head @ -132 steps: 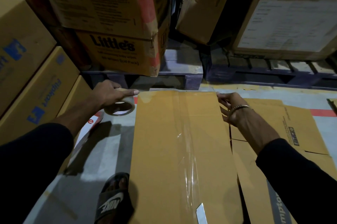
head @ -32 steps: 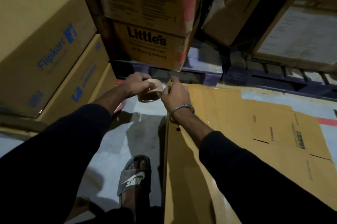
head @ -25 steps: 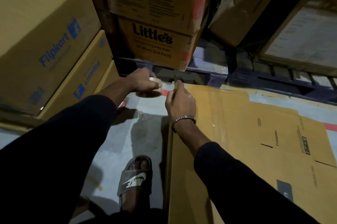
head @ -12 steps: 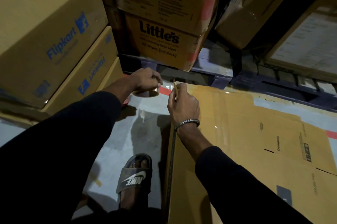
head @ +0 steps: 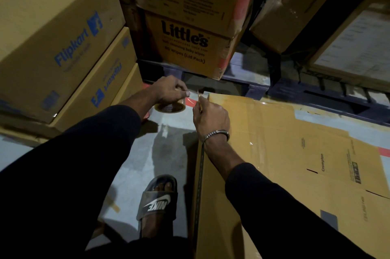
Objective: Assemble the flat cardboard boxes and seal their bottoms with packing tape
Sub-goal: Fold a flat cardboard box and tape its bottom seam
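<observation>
While left hand [head: 168, 91] grips tape roll [head: 170, 106], right hand [head: 211, 114] has just pinched the strip at the box [head: 263, 142] corner, tear-off imminent.

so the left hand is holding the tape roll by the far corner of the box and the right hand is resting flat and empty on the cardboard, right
Not quite. The left hand does hold the tape roll by the far corner of the box, but the right hand is not flat and empty: the head view shows its fingers curled around a thin tool at the stretched tape, though what tool is unclear.
</observation>
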The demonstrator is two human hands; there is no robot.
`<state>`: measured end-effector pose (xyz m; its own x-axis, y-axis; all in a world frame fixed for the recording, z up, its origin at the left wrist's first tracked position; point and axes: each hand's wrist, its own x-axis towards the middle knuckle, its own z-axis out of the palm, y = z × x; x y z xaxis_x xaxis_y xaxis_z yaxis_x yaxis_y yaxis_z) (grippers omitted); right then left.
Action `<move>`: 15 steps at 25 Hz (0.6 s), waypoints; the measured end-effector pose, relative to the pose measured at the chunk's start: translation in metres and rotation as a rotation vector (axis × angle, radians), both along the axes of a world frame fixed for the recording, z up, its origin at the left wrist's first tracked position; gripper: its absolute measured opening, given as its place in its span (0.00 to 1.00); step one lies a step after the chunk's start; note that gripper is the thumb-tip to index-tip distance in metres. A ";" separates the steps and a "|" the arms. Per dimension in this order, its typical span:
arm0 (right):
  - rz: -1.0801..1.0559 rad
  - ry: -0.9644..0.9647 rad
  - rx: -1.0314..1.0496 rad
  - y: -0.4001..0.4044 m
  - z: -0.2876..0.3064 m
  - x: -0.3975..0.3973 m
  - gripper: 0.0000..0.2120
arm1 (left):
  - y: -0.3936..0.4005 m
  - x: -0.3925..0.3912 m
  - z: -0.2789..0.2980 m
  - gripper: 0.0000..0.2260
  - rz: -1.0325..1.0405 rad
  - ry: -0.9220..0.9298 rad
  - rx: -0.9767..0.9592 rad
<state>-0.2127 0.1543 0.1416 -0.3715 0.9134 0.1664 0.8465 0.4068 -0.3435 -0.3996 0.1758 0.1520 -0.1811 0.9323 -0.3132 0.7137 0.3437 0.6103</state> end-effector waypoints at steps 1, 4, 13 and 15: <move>-0.011 -0.002 -0.007 0.002 -0.001 -0.001 0.12 | 0.000 -0.001 -0.001 0.10 -0.002 -0.007 0.002; -0.042 -0.015 -0.037 0.006 -0.006 -0.005 0.12 | -0.001 0.001 -0.004 0.11 0.005 -0.005 0.025; -0.067 0.421 0.033 -0.003 -0.004 0.007 0.23 | -0.015 -0.013 -0.022 0.06 0.113 -0.059 0.058; -0.091 0.459 0.042 0.002 -0.005 0.007 0.21 | -0.020 -0.018 -0.031 0.04 0.164 -0.148 0.082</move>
